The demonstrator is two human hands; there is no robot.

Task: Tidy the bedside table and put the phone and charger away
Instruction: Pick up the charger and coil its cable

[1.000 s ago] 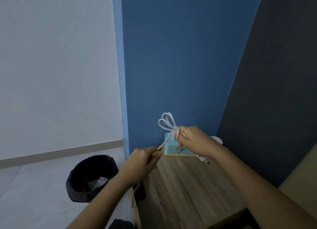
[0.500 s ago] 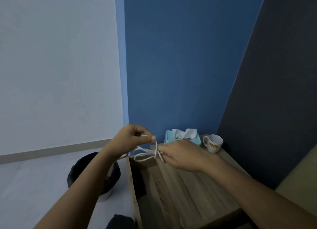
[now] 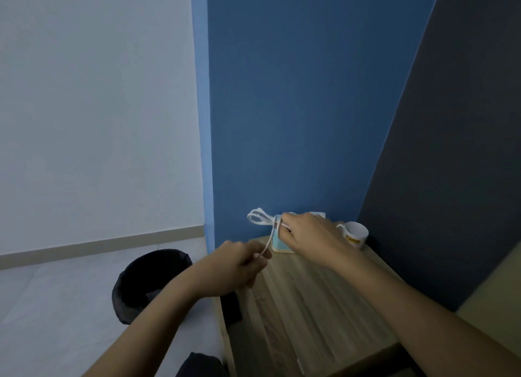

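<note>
Wood-grain laminate covers the bedside table (image 3: 318, 306), which fills the corner where a blue wall (image 3: 296, 94) meets a darker grey panel (image 3: 456, 165). To the left of the blue wall runs a white wall (image 3: 93, 108) with a pale skirting strip along a light floor (image 3: 50, 306).

The right hand (image 3: 307, 232) is closed around a bundle of white charger cable (image 3: 260, 218), held above the back of the table; the loops stick out to the left of the fist. 1 strand runs down from that grip to the left hand (image 3: 234, 266), which pinches it with curled fingers just below and to the left, over the table's left edge.

Directly behind the right hand sits a light blue tissue box (image 3: 277, 242), mostly covered by the fist, with a bit of white tissue showing above the knuckles. Just right of the wrist stands a white mug (image 3: 355, 233) with a yellow label whose print is too small to read. Below and left of the left hand, on the floor, is a black bin (image 3: 146, 280) lined with a dark bag; its contents are too dark to make out.

A dark object (image 3: 231, 307) lies at the table's left edge under the left forearm, partly hidden, and I cannot tell what it is. Another dark shape (image 3: 200, 365) is cut off at the bottom of the frame. The charger's plug is hidden.
</note>
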